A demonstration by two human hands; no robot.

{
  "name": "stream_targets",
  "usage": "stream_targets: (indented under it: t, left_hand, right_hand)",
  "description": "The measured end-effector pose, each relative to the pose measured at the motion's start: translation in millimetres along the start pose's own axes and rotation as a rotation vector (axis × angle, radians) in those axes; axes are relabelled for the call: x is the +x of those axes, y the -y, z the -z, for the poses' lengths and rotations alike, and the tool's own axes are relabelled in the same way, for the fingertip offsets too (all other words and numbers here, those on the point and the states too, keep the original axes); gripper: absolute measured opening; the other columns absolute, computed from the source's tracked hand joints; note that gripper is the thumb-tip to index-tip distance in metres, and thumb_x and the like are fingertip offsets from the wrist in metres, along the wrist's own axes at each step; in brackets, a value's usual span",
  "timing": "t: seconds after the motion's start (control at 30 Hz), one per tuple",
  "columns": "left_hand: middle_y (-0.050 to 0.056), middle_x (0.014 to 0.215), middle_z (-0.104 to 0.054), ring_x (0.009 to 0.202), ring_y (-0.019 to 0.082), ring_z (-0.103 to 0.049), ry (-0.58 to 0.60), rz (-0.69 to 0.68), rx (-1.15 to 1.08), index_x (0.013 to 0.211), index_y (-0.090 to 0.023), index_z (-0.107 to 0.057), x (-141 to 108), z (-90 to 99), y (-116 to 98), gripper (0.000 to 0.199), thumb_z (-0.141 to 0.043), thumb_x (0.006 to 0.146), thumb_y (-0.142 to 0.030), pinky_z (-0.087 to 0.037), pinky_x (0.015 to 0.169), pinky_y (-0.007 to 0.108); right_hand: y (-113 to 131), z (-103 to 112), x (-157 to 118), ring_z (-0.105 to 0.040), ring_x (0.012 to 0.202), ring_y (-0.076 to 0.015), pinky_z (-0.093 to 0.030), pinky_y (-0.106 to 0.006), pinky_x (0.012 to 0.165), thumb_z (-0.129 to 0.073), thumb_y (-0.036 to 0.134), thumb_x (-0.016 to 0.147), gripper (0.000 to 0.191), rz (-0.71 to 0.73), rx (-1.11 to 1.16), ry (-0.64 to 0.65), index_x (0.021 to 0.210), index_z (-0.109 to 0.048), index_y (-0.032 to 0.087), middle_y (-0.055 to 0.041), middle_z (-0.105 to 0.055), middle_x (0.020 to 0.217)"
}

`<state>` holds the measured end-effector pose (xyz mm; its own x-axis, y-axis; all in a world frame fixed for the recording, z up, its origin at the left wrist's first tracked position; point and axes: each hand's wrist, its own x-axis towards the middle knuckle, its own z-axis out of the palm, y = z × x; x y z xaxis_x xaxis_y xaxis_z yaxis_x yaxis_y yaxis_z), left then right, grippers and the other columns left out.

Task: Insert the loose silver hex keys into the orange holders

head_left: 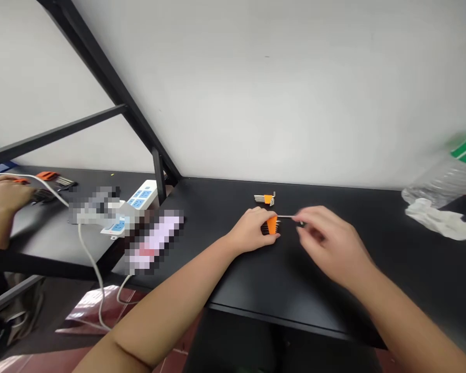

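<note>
My left hand point(250, 230) is closed around an orange hex key holder point(272, 225) on the black table, with several dark keys showing in it. To its right, my right hand point(334, 246) pinches a long silver hex key point(285, 216) near one end. This key lies level, and its other end meets the upper edge of the holder by my left fingertips. Whether it sits in a slot is hidden. Slight blur covers my right fingers. Just beyond my left hand lies a second, smaller hex key set point(268, 199) with an orange holder and silver keys.
A clear plastic bottle point(446, 178) and a crumpled white tissue point(442, 220) are at the right. On the left are a pixelated pinkish object point(157, 241), a white power strip point(144, 194), a cable point(87, 248) and a black frame point(112, 77). Beyond it is another person's hand point(10, 194).
</note>
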<state>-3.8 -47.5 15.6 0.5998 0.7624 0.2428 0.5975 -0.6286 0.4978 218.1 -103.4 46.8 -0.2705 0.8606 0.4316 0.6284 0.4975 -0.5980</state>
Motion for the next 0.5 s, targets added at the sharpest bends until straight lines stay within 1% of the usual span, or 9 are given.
stream_targets:
  t: [0.07, 0.13, 0.17, 0.23, 0.3, 0.4, 0.5]
  left_hand:
    - [0.002, 0.093, -0.069, 0.088, 0.021, -0.061, -0.025, -0.04, -0.023, 0.111, -0.023, -0.064, -0.1, 0.9, -1.4, 0.035, -0.073, 0.08, -0.036, -0.046, 0.086, 0.035]
    - [0.001, 0.088, -0.068, 0.083, 0.02, -0.059, -0.022, -0.05, -0.031, 0.107, -0.022, -0.064, -0.5, 1.8, -2.8, 0.03, -0.072, 0.081, -0.034, -0.046, 0.084, 0.035]
    - [0.001, 0.087, -0.067, 0.083, 0.02, -0.059, -0.011, -0.044, -0.029, 0.106, -0.022, -0.065, -0.8, 2.3, -3.3, 0.028, -0.072, 0.081, -0.034, -0.046, 0.083, 0.035]
    - [0.001, 0.088, -0.068, 0.085, 0.021, -0.059, 0.017, -0.023, -0.024, 0.106, -0.023, -0.065, -1.4, 3.3, -3.9, 0.029, -0.072, 0.08, -0.034, -0.046, 0.084, 0.035]
    - [0.002, 0.093, -0.069, 0.09, 0.022, -0.06, 0.043, -0.003, -0.026, 0.11, -0.024, -0.066, -1.8, 4.2, -3.6, 0.033, -0.073, 0.08, -0.034, -0.046, 0.087, 0.036]
    - [0.002, 0.095, -0.069, 0.092, 0.022, -0.061, 0.066, 0.027, -0.015, 0.114, -0.024, -0.065, -2.0, 5.5, -1.6, 0.037, -0.073, 0.08, -0.035, -0.046, 0.089, 0.037]
    - [0.002, 0.096, -0.069, 0.094, 0.024, -0.061, 0.082, 0.061, 0.026, 0.112, -0.025, -0.066, -2.2, 7.0, 1.2, 0.035, -0.074, 0.079, -0.037, -0.046, 0.088, 0.037]
  right_hand:
    - [-5.0, -8.7, 4.2, -0.065, 0.077, -0.0157, -0.054, -0.031, 0.069, -0.056, 0.018, 0.093, 0.02, -0.051, 0.02, 0.091, 0.11, -0.065, 0.024, -0.0056, -0.067, 0.113]
    - [-12.3, -21.7, 11.0, -0.064, 0.076, -0.0155, -0.051, -0.03, 0.069, -0.053, 0.015, 0.092, 0.018, -0.098, 0.063, 0.175, 0.102, -0.065, 0.024, -0.003, -0.069, 0.102]
    - [-15.9, -27.9, 13.8, -0.064, 0.077, -0.0159, -0.05, -0.03, 0.069, -0.052, 0.015, 0.092, 0.017, -0.113, 0.084, 0.193, 0.098, -0.065, 0.023, -0.002, -0.069, 0.096]
    - [-21.1, -37.1, 16.3, -0.064, 0.077, -0.016, -0.049, -0.029, 0.069, -0.05, 0.017, 0.092, 0.015, -0.14, 0.13, 0.196, 0.093, -0.064, 0.023, -0.0011, -0.069, 0.09]
    - [-23.5, -40.8, 14.6, -0.064, 0.076, -0.0157, -0.049, -0.028, 0.069, -0.052, 0.018, 0.091, 0.014, -0.166, 0.168, 0.183, 0.095, -0.064, 0.023, -0.0007, -0.07, 0.089]
    - [-25.5, -38.7, 9.6, -0.061, 0.068, -0.0147, -0.047, -0.027, 0.066, -0.054, 0.018, 0.086, 0.015, -0.227, 0.151, 0.132, 0.096, -0.063, 0.023, 0.0007, -0.068, 0.081]
    - [-29.5, -33.3, 8.0, -0.059, 0.062, -0.0143, -0.045, -0.027, 0.064, -0.055, 0.019, 0.083, 0.011, -0.288, 0.068, 0.116, 0.09, -0.063, 0.023, 0.002, -0.066, 0.074]
